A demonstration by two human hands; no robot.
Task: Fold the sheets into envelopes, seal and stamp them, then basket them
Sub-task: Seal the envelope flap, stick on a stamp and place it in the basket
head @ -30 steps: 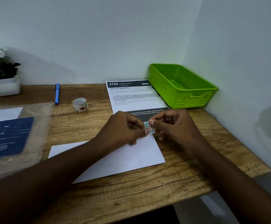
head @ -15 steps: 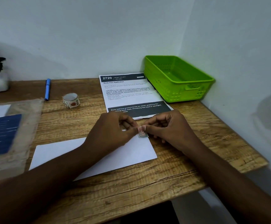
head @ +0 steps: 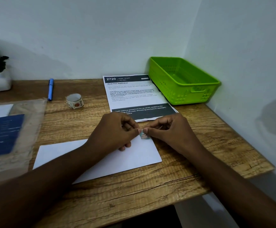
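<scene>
Lowered since a second ago, both thumbs and forefingers now pinch the small stamp (head: 144, 135) at the white envelope (head: 101, 159)'s far right corner, left hand (head: 113, 131) meeting right hand (head: 168, 131), on a wooden desk (head: 150, 186) in a white-walled corner, with printed sheet (head: 132, 94), green basket (head: 183, 79), stamp roll (head: 74, 101) and blue pen (head: 50, 89) beyond.

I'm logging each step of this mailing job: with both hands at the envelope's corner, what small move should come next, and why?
Probably press the stamp flat. Both the left hand and right hand pinch it at the far right corner of the envelope, and the basket looks empty.
</scene>
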